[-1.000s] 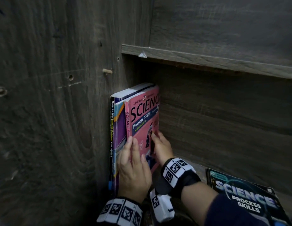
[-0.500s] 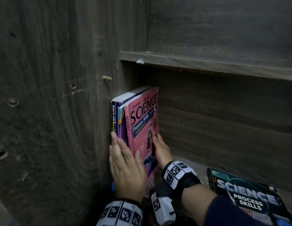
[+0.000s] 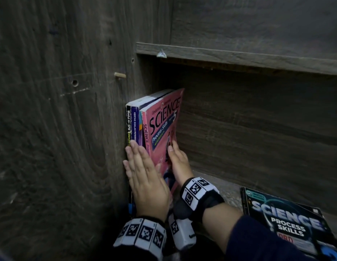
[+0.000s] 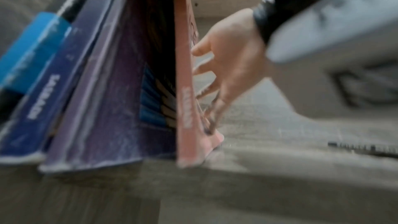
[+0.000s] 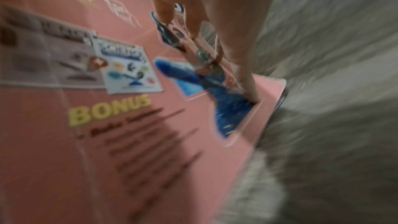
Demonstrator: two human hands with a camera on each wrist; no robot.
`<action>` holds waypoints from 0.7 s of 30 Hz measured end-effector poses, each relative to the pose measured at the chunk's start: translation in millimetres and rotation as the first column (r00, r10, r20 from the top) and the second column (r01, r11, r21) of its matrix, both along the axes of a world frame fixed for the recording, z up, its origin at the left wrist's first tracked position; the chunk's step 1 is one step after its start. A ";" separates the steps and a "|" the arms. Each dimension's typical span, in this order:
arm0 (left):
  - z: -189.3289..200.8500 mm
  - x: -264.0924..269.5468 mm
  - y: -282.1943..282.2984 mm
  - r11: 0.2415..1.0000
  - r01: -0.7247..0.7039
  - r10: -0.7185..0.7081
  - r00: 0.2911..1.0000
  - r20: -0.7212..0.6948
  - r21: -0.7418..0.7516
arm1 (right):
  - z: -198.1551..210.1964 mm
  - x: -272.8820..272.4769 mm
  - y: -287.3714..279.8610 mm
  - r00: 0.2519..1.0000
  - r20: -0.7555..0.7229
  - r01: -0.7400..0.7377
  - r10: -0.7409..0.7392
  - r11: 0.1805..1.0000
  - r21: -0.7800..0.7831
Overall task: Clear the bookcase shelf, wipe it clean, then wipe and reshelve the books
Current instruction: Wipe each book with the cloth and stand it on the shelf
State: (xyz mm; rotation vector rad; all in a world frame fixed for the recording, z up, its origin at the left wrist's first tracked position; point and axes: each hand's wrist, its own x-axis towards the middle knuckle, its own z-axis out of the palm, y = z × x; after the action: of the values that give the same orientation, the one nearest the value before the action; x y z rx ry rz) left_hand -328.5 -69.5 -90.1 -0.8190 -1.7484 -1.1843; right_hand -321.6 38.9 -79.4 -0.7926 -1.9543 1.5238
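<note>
Left hand [image 3: 145, 178], fingers straight and together, pressed flat against the spines of the upright books; its fingertips reach the black Modul A+ SPM book [image 3: 128, 125] and the purple book [image 3: 135, 125]. Right hand [image 3: 179, 163], fingers extended, lies flat on the front cover of the pink Science Process Skills book [image 3: 163, 121], apparently near its outer edge; wrist views are blurred. Right of that hand, apart, a dark Science Process Skills book [image 3: 288, 221] lies flat on the shelf board [image 3: 228, 191].
</note>
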 end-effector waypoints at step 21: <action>0.8 114.8 22.2 0.679 0.561 -0.459 0.828 0.324 -0.473 | -22.7 454.8 86.7 0.283 0.775 0.129 -0.565 0.823 0.553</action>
State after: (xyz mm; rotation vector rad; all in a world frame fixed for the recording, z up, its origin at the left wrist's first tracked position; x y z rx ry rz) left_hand -213.7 -47.3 -89.3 -1.6962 -2.1295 -1.1230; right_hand 133.2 125.6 -102.1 -2.0601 -2.3909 0.2319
